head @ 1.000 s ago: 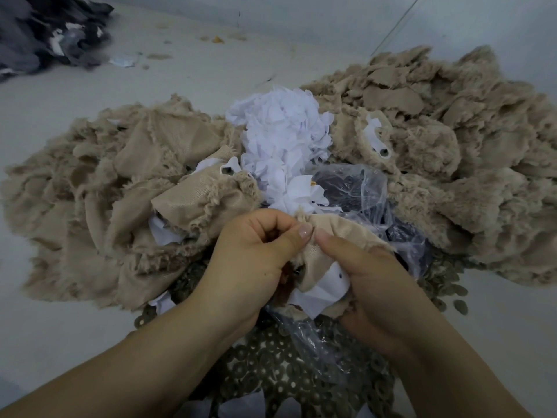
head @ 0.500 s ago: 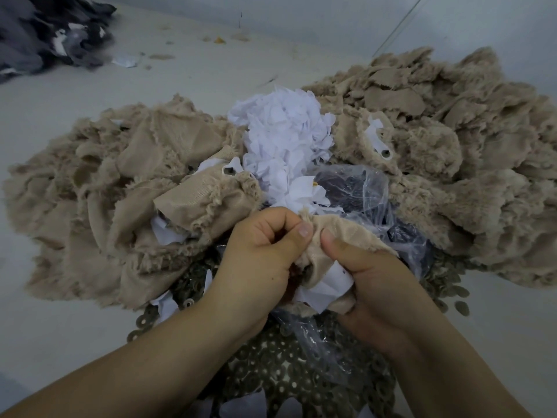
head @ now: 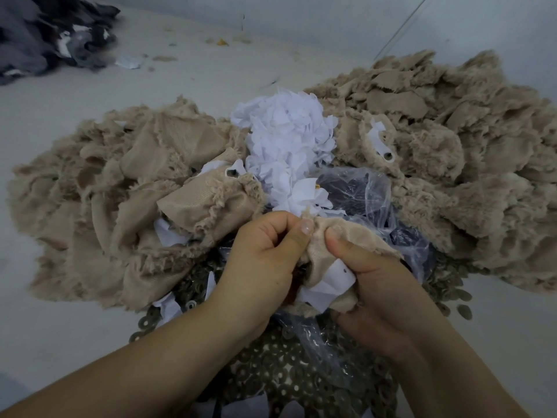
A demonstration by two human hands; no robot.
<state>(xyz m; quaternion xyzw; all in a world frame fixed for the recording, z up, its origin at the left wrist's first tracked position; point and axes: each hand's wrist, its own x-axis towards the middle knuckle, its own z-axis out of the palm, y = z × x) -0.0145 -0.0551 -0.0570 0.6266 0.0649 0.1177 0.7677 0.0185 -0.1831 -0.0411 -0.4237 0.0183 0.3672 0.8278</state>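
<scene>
beige fuzzy fabric piece point(head: 328, 248) sits low in the middle, over a heap of metal rings point(head: 301, 375), pinched at its top edge by the left hand point(head: 265, 260) and the right hand point(head: 376, 285) (thumbs nearly touching). a white tag point(head: 334, 282) on it shows no print i can read. behind, a clear plastic bag point(head: 364, 188) holds dark bits, too blurred to name. the right hand's fingers are hidden under the fabric piece.
</scene>
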